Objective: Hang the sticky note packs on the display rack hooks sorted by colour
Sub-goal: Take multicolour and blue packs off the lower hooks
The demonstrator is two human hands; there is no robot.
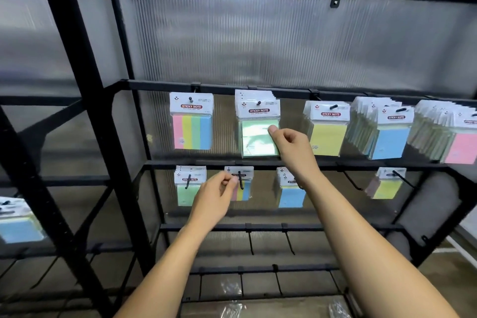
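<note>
The right hand (289,144) pinches the glossy green sticky note pack (259,141); a yellow pack (327,138) hangs just right of it. The left hand (215,200) pinches the multicolour striped pack (242,188) on its black wire hook (240,179), with bare hooks (289,241) below both hands.

The left hand (214,199) covers the right part of the green pack (186,190) on the lower bar and the left side of the striped pack (244,187). The right hand (291,147) hides a lower corner of the upper green pack (259,137), whose front is washed out by glare. The pink packs (462,147) are cut by the right edge. At the left edge, a blue pack (19,228) is blurred. The small print on all header cards is too small to read.
</note>
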